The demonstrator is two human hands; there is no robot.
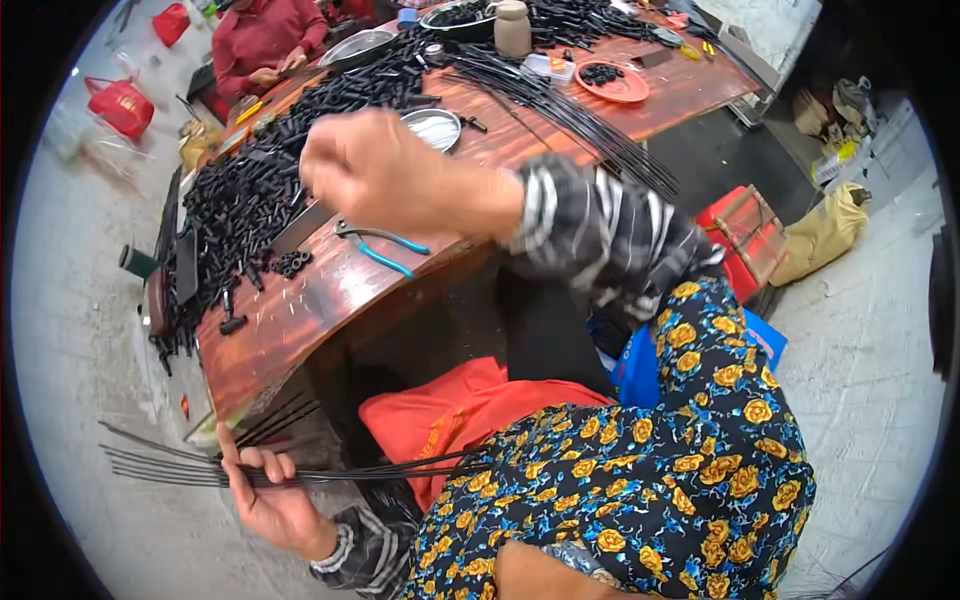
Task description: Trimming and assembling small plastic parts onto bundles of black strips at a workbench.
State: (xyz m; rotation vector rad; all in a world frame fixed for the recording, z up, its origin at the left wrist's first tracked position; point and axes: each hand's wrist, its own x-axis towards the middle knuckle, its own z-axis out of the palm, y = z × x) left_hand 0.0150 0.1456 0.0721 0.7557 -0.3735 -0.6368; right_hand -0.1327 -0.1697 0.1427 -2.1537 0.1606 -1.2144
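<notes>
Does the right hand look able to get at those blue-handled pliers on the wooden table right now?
Probably yes. The right hand hangs just above the blue-handled pliers, which lie on a bare patch of the reddish wooden table with nothing between them; whether its grip is empty is unclear.

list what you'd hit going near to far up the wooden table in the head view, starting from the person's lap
left hand gripping a bundle of thin black rods → blue-handled pliers → raised right hand → round metal dish → orange plate → beige jar
</notes>
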